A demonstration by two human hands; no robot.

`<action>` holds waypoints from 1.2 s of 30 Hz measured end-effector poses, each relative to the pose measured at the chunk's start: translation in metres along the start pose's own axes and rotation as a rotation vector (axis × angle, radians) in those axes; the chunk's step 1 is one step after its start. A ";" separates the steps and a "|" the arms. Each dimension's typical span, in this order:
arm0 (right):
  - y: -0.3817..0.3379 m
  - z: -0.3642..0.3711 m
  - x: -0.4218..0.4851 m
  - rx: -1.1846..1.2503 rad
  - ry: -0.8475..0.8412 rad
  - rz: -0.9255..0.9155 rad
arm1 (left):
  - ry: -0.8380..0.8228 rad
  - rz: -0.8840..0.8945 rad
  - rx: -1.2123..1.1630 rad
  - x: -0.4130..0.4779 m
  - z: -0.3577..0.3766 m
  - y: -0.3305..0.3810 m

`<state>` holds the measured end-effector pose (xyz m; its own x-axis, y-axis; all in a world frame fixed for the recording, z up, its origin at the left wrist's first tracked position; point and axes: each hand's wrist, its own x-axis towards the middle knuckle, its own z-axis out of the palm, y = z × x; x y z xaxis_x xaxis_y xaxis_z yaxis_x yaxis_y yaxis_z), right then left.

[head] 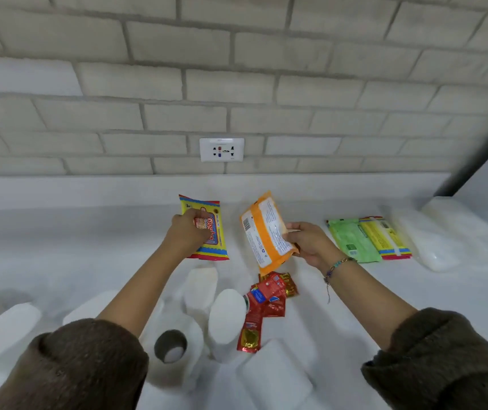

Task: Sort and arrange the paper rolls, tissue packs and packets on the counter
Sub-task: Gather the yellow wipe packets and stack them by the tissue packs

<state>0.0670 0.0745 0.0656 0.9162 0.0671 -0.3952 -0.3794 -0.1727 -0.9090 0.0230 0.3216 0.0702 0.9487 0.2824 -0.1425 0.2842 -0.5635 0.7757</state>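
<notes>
Nearest the camera, a paper roll [171, 347] lies with its cardboard core facing up and toward the viewer. White tissue packs [275, 377] lie around it, between the two brown sleeves [68, 365]. Just beyond, a loose pile of red sachets [269, 294] lies on the counter [59, 232].

**Hand state**
- Left hand [188, 232]: fingers are curled over the far-left part of the printed packet [211, 235], which lies flat at centre-left. Whether the thumb is under its edge cannot be told.
- Right hand [308, 244]: thumb and fingers pinch the right edge of the orange pack [266, 232], which is held clear of the counter, above and just far of the sachets.

**Orientation**
- The orange pack's long axis runs near to far, with the far end raised and leaning slightly left. Its labelled back and barcode face the camera.
- The printed packet's long axis also runs near to far.
- The green pack [352, 238] and the striped pack [384, 235] lie side by side at right, both aligned the same way.

**Hazards**
- The orange pack is held by one edge only. A loose pinch would probably let it swing or drop onto the sachets and scatter them.
- Either sleeve is close to the near rolls, so a forearm sweep could knock them out of place.
- Pulling the printed packet with curled fingers may crumple it.
</notes>
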 end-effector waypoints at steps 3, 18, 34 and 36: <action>-0.011 -0.051 -0.005 0.196 0.026 0.005 | -0.098 0.023 0.005 0.002 0.029 0.036; 0.030 -0.291 0.069 0.003 0.379 -0.206 | -0.192 0.123 -0.093 0.015 0.223 0.170; 0.072 -0.305 0.128 -0.983 0.063 -0.476 | -0.080 0.033 -0.023 0.037 0.374 0.169; 0.087 -0.306 0.132 -1.088 -0.081 -0.423 | -0.115 0.065 -0.039 0.036 0.379 0.165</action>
<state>0.1950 -0.2327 -0.0248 0.9172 0.3761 -0.1316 0.3002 -0.8694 -0.3925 0.1571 -0.0552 -0.0401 0.9751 0.1543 -0.1593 0.2185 -0.5463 0.8086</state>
